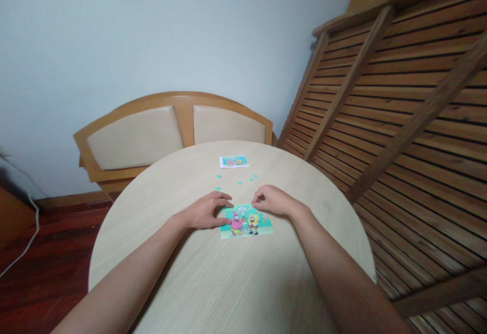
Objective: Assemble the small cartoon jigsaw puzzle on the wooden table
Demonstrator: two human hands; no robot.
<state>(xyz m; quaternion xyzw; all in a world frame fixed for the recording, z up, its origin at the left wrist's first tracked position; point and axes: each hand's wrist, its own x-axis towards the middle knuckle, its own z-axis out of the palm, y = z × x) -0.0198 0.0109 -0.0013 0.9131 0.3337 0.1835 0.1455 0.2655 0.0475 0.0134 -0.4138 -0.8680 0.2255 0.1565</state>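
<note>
A small rectangular jigsaw puzzle (pixel 247 221) with a teal background and bright cartoon figures lies flat a little below the middle of the frame, on a round pale wood-grain table (pixel 236 283). The left hand (pixel 207 211) rests palm down at the puzzle's upper left corner. Its fingers are spread loosely and grip nothing, and their tips touch the puzzle's top edge. The right hand (pixel 274 201) sits at the upper right corner with its fingers curled inward and their tips drawn together just above the puzzle's edge. Whether it pinches a piece there is too small to tell. Both bare forearms run up from the bottom corners of the frame.

Beyond the hands, toward the far side of the table, a few tiny loose teal puzzle pieces (pixel 239 183) lie scattered and apart from one another. Past them is a small white-bordered picture card (pixel 234 161) with the same teal cartoon print.

Behind the table, left of centre, a curved light-wood bench back with two beige padded panels (pixel 152 131) stands against a pale blue-grey wall (pixel 190 29). A large brown slatted wooden frame (pixel 399 100) leans across the right side of the frame. At lower left there is dark red-brown wooden flooring (pixel 49 263), with a white cable (pixel 35 222) hanging down at the left edge.
</note>
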